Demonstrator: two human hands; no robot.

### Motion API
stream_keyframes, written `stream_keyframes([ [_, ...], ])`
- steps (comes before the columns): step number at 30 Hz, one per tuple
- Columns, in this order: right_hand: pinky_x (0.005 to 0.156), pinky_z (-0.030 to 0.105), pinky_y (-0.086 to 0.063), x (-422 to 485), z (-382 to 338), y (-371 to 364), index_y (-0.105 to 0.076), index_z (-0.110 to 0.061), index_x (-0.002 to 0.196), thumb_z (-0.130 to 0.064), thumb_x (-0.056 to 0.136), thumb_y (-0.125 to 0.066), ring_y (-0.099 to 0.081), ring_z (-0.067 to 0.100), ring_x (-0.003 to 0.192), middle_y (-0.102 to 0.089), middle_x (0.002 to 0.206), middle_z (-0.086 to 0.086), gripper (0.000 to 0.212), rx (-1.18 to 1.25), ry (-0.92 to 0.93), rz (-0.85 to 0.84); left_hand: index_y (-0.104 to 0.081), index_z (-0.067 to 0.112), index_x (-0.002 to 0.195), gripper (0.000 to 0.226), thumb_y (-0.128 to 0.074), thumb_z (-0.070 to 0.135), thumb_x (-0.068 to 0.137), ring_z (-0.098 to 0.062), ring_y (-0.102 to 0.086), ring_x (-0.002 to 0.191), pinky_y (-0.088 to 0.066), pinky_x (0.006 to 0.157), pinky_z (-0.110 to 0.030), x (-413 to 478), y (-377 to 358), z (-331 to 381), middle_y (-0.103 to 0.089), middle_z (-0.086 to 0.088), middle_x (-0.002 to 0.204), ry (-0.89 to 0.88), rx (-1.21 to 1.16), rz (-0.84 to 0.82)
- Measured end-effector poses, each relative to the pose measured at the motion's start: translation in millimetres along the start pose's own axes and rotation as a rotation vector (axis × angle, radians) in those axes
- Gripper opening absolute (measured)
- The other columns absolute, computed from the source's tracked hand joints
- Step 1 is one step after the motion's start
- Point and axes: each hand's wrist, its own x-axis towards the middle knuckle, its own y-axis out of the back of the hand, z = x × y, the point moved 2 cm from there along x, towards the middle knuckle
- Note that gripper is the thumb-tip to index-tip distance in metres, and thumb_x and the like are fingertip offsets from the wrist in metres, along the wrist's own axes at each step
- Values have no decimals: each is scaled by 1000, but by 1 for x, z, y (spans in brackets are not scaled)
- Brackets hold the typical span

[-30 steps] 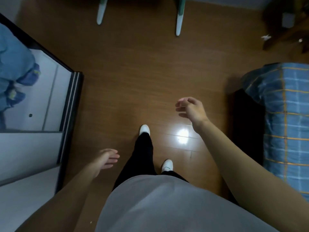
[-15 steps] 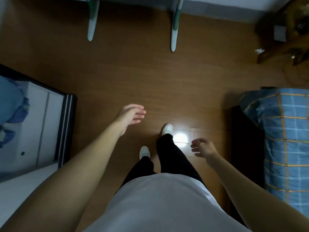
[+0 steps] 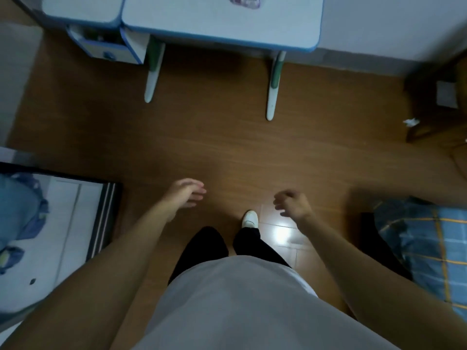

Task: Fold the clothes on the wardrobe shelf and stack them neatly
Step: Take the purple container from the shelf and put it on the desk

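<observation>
Here we noted the left hand with relaxed, straightish fingers and the right hand loosely curled, both empty above the wooden floor; where the clothes lay, we could not tell.

A person is looking straight down at a brown wooden floor; the left hand is hanging over it at frame centre with fingers loosely extended, holding nothing; the right hand is hovering just to the right, fingers loosely curled and also holding nothing. Between and below them one white shoe is showing under black trousers, beneath a pale shirt that is filling the bottom of the frame; a glare spot is shining beside the shoe. A blue-edged white desk is standing along the top; a dark-framed mirror is lying at the left edge; blue checked bedding is showing at the right edge.
</observation>
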Motion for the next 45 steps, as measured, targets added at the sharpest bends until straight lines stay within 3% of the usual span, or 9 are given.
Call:
stream_keyframes([
  [3,65,30,-47,26,-90,-1,-64,-6,100,-11,100,-52,-59,17,71,-65,82,6,12,143,124,4,-67,11,114,22,-49,18,104,-21,-68,98,-53,88,-38,15,29,-14,-73,-7,110,108,-35,60],
  [7,67,28,-52,57,-180,-4,-65,-11,100,-13,99,-53,-65,14,73,-69,84,2,12,232,219,7,-63,0,121,25,-49,10,103,-23,-65,85,-53,68,-30,37,66,-24,-70,-12,100,226,-44,73],
  [13,66,31,-52,117,-246,-16,-66,-14,91,-11,98,-52,-65,16,72,-69,82,2,16,185,152,61,-65,7,117,22,-52,16,102,-23,-64,93,-49,85,-38,99,115,31,-71,-13,115,261,11,31],
  [18,62,29,-48,149,-252,-6,-65,-12,88,-11,99,-53,-62,18,68,-68,81,7,17,21,-7,133,-65,6,118,23,-50,12,102,-16,-64,79,-49,70,-28,156,129,156,-71,-5,95,145,-66,2],
  [26,58,29,-42,169,-260,20,-66,3,99,-6,99,-46,-57,21,66,-64,79,10,21,-148,-169,144,-64,13,120,24,-56,17,97,-18,-66,96,-54,76,-31,228,107,412,-68,-10,120,-335,-1,57],
  [32,59,29,-44,211,-316,42,-67,-1,98,-9,98,-51,-59,18,67,-66,80,7,18,-91,-115,123,-34,11,150,55,-52,26,100,-21,-43,137,-38,109,-32,273,77,545,-41,-9,153,-587,214,192],
  [38,64,28,-48,259,-446,62,-66,-16,87,-7,96,-51,-63,16,73,-69,89,8,19,-7,132,38,-47,9,141,40,-41,23,104,-26,-54,125,-46,102,-36,300,48,570,-55,-13,140,-550,284,255],
  [42,85,38,-52,300,-531,81,-63,-12,113,-14,96,-53,-64,22,100,-68,110,10,20,39,352,154,-60,6,127,32,-46,18,101,-28,-61,113,-45,85,-29,309,43,552,-65,-14,125,-473,228,297],
  [45,91,38,-51,334,-567,79,-59,-11,123,-22,99,-52,-62,22,106,-65,117,8,27,45,340,77,-63,3,119,31,-43,19,102,-33,-64,107,-52,85,-41,315,37,539,-68,-20,117,-346,123,233],
])
